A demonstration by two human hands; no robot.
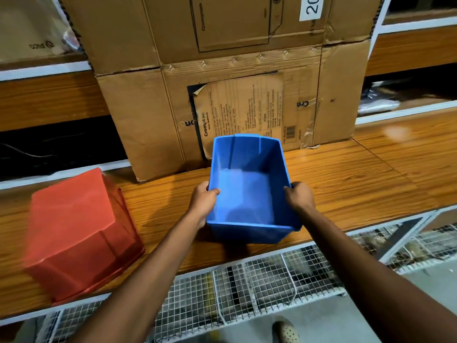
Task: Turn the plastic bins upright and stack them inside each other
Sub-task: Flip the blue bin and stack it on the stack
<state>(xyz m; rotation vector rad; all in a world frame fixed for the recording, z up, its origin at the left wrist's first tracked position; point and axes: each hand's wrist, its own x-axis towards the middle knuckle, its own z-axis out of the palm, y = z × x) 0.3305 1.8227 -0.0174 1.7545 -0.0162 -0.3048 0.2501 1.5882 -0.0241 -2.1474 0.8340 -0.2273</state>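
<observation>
A blue plastic bin stands upright and empty in the middle of the wooden shelf, its opening facing up. My left hand grips its left wall, thumb over the rim. On the opposite wall my right hand holds the rim in the same way. A red plastic bin lies upside down at the left, its flat bottom facing up, apart from both hands and from the blue bin.
The wooden shelf runs left to right. A large cardboard box stands right behind the blue bin. White wire baskets hang under the shelf's front edge. More shelving flanks both sides. A foot shows at the bottom.
</observation>
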